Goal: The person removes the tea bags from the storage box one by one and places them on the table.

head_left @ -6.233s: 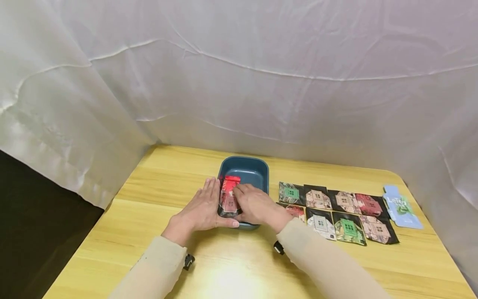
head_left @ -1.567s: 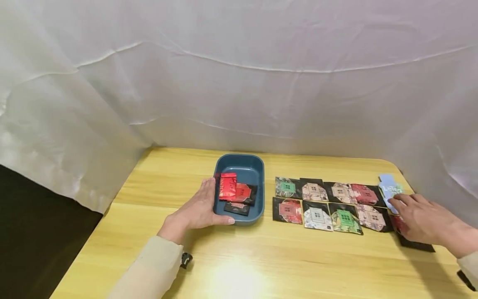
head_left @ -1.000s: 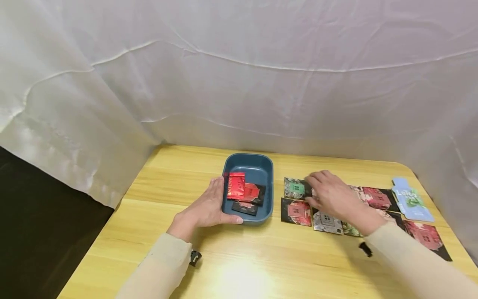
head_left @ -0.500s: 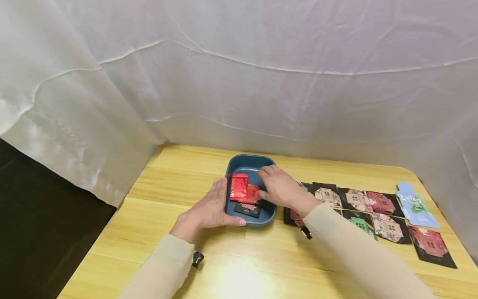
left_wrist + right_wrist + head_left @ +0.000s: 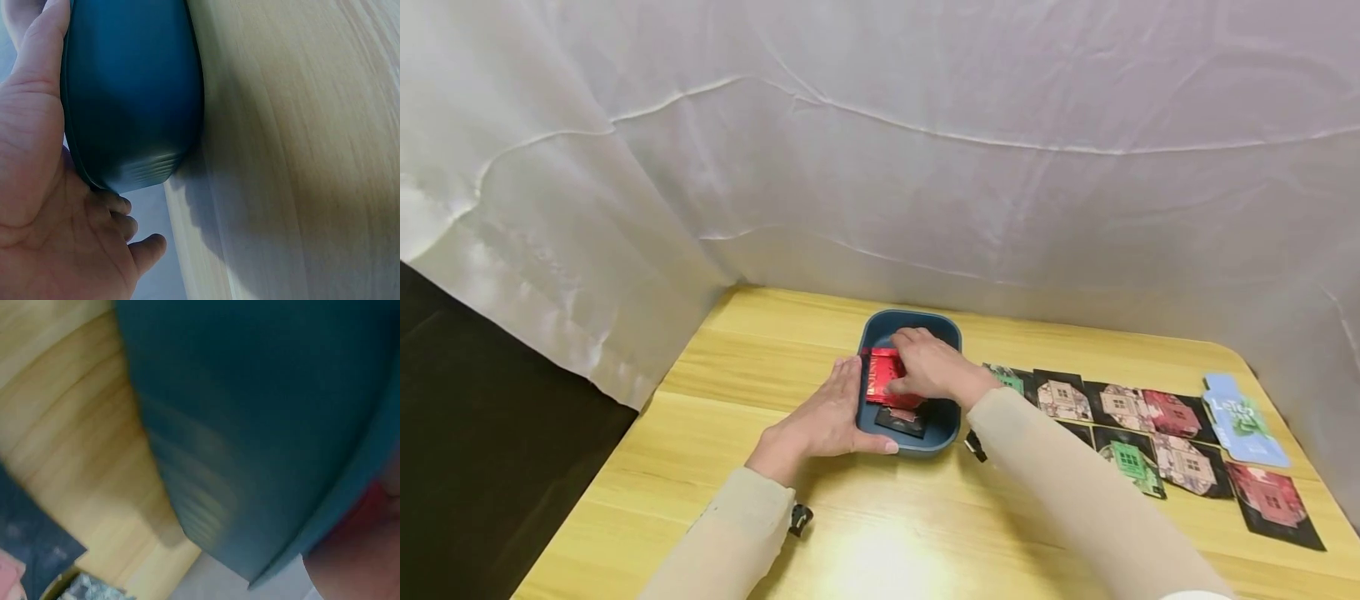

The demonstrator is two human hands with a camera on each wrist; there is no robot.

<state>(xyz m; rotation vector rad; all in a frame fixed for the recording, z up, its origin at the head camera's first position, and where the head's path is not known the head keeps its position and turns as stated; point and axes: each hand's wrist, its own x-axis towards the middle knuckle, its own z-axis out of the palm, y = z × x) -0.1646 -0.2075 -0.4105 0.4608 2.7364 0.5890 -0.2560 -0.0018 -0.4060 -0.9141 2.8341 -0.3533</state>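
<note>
A dark blue plastic bin (image 5: pixel 912 317) stands on the table with sachets in it. My left hand (image 5: pixel 820 417) rests against its near left corner, thumb along the front and fingers along the side, not curled. Inside the bin my right hand (image 5: pixel 932 367) reaches over the glossy red sachet (image 5: pixel 882 377), thumb and fingertips at its right side. Whether the fingers pinch a sachet is hidden. A black sachet (image 5: pixel 901 421) lies nearer the front of the bin. The left wrist view shows the left palm (image 5: pixel 37 206) along the bin's rim.
Right of the bin, black sachets with coloured prints lie in two rows, such as a green one (image 5: pixel 1127 458) and a pink one (image 5: pixel 1172 414). A blue bottle-shaped packet (image 5: pixel 1243 421) and a red-and-black sachet (image 5: pixel 1273 504) lie at the far right. Pale curtain (image 5: pixel 880 167) hangs behind.
My right hand has come from the far right, where a red-and-black sachet now lies, past the rows and into the bin, over the red sachet. The left hand has stayed at the bin's corner.
</note>
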